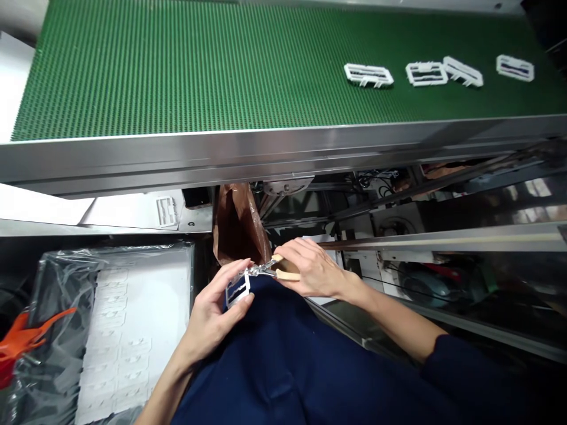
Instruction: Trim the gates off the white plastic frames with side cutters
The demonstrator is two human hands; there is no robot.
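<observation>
My left hand (217,310) pinches a white plastic frame (239,290) by its edges, just above my lap. Closed round the pale yellow handles of a pair of nippers (266,270) is my right hand (310,268). The nippers' metal jaws meet the upper edge of the white frame; whether they bite into it I cannot tell. Behind both hands a brown plastic bag (241,221) hangs with its mouth open.
A green conveyor belt (199,71) with a metal edge runs across the top, carrying several white frames (368,75) at right. A plastic-lined tray (163,283) with rows of white parts sits at left, near an orange clamp (26,342). Another frame (166,211) lies on a shelf.
</observation>
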